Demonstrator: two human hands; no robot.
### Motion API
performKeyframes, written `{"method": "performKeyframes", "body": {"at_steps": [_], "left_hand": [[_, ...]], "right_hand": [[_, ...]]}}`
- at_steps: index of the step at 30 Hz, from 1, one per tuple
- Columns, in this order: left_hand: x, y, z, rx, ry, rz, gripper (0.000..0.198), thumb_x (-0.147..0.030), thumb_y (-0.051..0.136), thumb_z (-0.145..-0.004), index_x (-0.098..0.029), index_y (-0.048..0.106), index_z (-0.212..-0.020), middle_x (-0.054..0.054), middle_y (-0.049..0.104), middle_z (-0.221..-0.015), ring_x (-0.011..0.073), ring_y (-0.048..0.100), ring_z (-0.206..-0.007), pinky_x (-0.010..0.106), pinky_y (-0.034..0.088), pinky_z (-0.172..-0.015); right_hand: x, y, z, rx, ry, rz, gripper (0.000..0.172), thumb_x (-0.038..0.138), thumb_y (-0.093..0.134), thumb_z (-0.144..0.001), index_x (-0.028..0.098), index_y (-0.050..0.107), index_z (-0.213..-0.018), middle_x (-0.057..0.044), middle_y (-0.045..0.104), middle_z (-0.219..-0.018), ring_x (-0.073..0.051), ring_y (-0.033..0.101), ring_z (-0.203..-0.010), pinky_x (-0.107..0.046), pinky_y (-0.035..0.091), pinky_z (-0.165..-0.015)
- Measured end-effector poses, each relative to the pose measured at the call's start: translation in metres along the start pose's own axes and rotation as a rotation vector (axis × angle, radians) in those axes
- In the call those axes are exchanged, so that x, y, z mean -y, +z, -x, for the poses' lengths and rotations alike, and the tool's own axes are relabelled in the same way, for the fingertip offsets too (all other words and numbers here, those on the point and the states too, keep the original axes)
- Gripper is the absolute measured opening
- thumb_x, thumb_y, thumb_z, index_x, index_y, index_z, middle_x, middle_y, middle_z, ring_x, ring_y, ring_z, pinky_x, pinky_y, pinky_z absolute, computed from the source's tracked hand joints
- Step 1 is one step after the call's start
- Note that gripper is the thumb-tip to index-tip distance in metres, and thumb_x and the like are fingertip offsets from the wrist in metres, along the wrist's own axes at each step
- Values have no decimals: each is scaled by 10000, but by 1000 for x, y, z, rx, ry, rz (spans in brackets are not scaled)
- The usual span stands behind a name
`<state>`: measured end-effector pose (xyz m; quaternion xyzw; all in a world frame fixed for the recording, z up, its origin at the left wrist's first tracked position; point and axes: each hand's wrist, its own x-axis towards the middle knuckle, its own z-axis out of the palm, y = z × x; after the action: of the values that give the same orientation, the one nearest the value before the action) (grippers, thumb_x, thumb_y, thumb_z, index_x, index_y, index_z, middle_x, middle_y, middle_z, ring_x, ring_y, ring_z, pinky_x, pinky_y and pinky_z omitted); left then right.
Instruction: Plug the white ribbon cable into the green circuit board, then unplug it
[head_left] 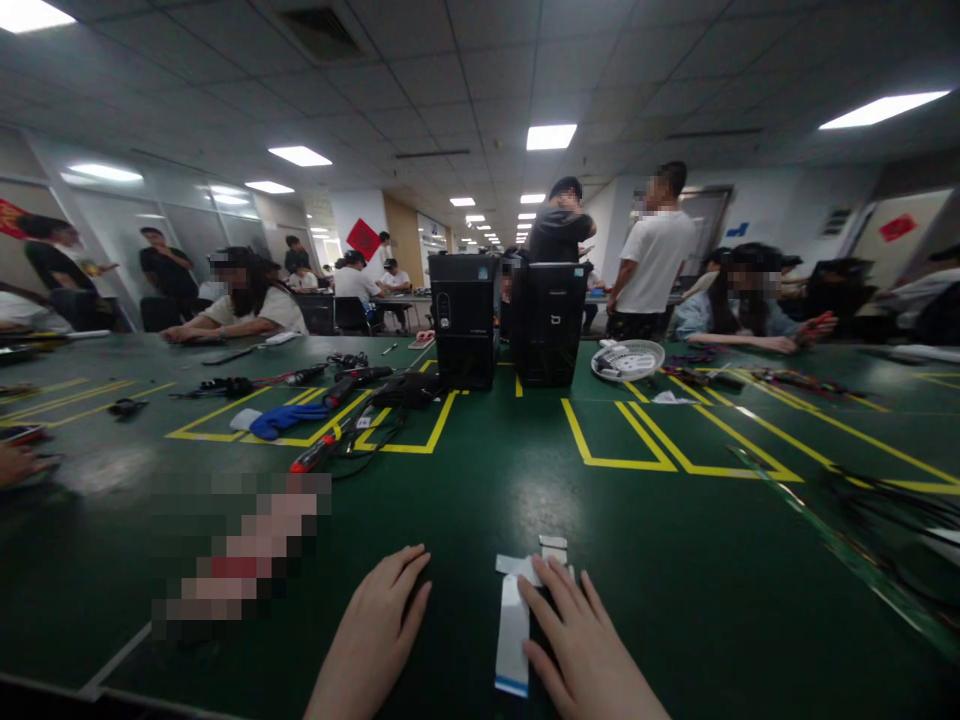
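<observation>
My left hand (384,622) rests palm down on the green table, its fingers stretched out with nothing in them. To its right, my right hand (576,625) lies flat with the fingers spread. Its index fingertip touches or hovers just over a white flat ribbon cable (513,632) with a blue strip at the near end; which of the two I cannot tell. A short white connector end (553,546) shows beyond the fingertips. Part of the cable is hidden under the right hand.
Two black computer towers (463,320) stand mid-table. A soldering iron (313,453) with a red handle, a blue glove (289,418) and black cables lie left. A white basket (627,360) and a long green circuit strip (825,525) are right. Several people sit or stand beyond.
</observation>
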<state>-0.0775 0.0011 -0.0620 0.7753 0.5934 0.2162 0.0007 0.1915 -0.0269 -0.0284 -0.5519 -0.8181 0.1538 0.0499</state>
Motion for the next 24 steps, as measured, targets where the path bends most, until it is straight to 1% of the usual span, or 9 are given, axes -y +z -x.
{"method": "performKeyframes", "body": {"at_steps": [4,7,10,13,18,20,21,22,24], "left_hand": [[2,2,-1,11,2,-10,441,-349,341,-953,-172,618,-1247,113,608,-1308,255,569,-1204,462,457,-1023],[3,4,0,8,1,-12,438,-358,348,-954,-181,616,-1252,107,604,-1315,253,567,-1206,459,463,-1017],[3,4,0,1,-3,-8,440,-360,347,-953,-179,620,-1246,109,604,-1316,256,572,-1200,464,461,-1019],[2,3,0,-8,-5,-1,435,-358,354,-948,-182,624,-1241,108,607,-1313,254,578,-1191,461,463,-1016],[0,0,0,-8,-12,8,436,-364,360,-942,-183,632,-1231,106,618,-1302,262,582,-1186,468,468,-1009],[0,-1,0,2,-10,10,439,-373,361,-943,-188,631,-1236,102,615,-1308,264,578,-1193,471,465,-1012],[0,-1,0,6,-8,11,440,-376,362,-942,-189,632,-1236,102,613,-1310,266,577,-1194,473,466,-1011],[1,0,0,7,-10,12,441,-377,361,-943,-190,631,-1238,101,611,-1314,267,576,-1196,475,465,-1012],[1,0,0,9,-17,16,446,-380,362,-942,-185,631,-1239,105,607,-1318,275,576,-1196,483,464,-1013]], "right_hand": [[7,1,-6,53,-4,-30,541,401,389,-948,285,306,-1470,-31,123,-1555,-290,74,-1431,-584,81,-1154],[5,-1,-3,81,-7,-51,546,424,380,-951,300,287,-1474,-6,92,-1562,-271,48,-1436,-565,52,-1161],[0,-1,0,75,-40,-74,531,417,380,-957,324,287,-1471,7,94,-1565,-262,60,-1438,-566,46,-1160],[-3,0,2,57,-63,-102,525,417,390,-962,334,287,-1469,-2,119,-1564,-279,83,-1434,-589,66,-1150],[-3,-5,10,-12,-84,-109,549,435,401,-958,318,267,-1477,-16,81,-1564,-316,64,-1423,-604,164,-1128],[-12,-7,18,-46,-95,-87,533,457,368,-966,305,293,-1472,-18,122,-1561,-310,112,-1421,-583,217,-1125],[-20,-7,24,-81,-90,-69,525,469,348,-970,296,317,-1465,-22,159,-1557,-306,151,-1417,-568,253,-1121],[-32,-6,30,-130,-74,-47,521,478,333,-973,288,340,-1458,-27,196,-1551,-302,194,-1411,-551,293,-1112],[-68,-2,47,-298,8,10,518,484,312,-973,271,391,-1438,-44,266,-1535,-304,281,-1387,-534,370,-1080]]}}
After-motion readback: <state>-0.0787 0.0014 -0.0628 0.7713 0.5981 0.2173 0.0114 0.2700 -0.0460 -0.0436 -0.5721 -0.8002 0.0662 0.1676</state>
